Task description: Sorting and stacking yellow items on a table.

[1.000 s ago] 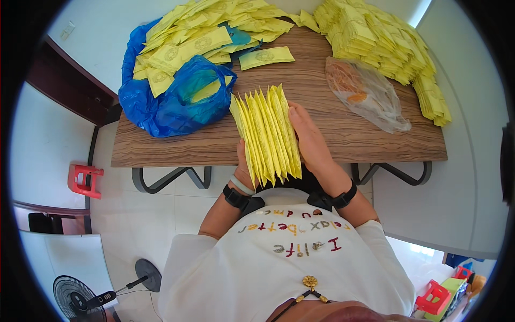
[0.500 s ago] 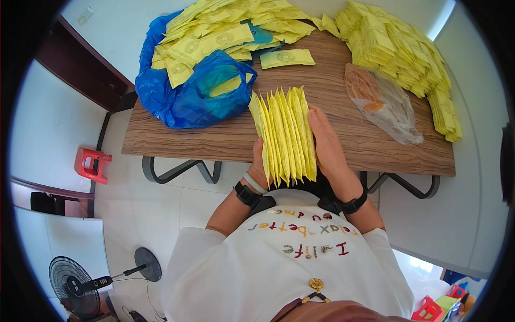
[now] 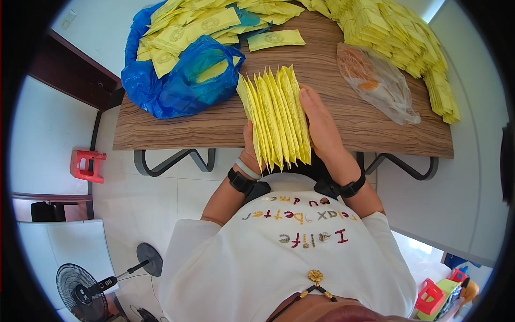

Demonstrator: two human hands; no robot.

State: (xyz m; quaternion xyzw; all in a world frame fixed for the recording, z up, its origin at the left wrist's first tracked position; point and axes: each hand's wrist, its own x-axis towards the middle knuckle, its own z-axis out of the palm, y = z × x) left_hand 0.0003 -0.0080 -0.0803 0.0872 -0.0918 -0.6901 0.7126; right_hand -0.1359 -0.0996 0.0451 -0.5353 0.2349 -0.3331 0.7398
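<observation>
Between my two hands, a stack of several flat yellow packets (image 3: pixel 274 118) stands on edge near the table's front edge. My left hand (image 3: pixel 249 148) presses the stack from the left, its fingers mostly hidden behind the packets. On the other side, my right hand (image 3: pixel 320 123) lies along the outermost packet, thumb uppermost. A single yellow packet with a dark round print (image 3: pixel 277 39) lies flat farther back. To the left, a blue plastic bag (image 3: pixel 185 80) gapes with yellow packets in it, beside a loose heap of more packets (image 3: pixel 188 29).
At the back right, bundled yellow packets (image 3: pixel 397 45) are piled to the table's edge. A clear bag of orange-brown rubber bands (image 3: pixel 375 83) lies before them on the wooden table (image 3: pixel 214 131). A red stool (image 3: pixel 88 165) and a fan (image 3: pixel 81 292) stand on the floor at left.
The whole scene has shifted upward and slightly left in the view. My hands keep their hold on the packet stack, with little other change.
</observation>
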